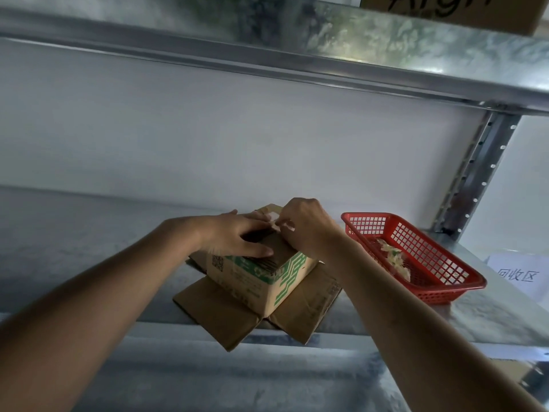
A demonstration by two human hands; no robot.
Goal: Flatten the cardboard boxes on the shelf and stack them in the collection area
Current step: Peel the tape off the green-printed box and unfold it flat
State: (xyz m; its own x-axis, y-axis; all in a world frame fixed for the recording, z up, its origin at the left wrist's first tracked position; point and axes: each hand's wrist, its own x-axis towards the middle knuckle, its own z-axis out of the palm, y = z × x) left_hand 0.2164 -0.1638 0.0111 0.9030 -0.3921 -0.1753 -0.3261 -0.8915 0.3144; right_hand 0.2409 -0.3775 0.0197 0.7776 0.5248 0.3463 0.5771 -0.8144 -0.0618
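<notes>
Cardboard box [261,278], brown with green print, stands with flaps splayed.

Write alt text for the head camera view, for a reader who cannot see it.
On a metal shelf, a person's left hand presses flat on an upturned cardboard box while the right hand pinches a strip of tape at its top seam. A red basket holding crumpled tape stands to the right.
</notes>
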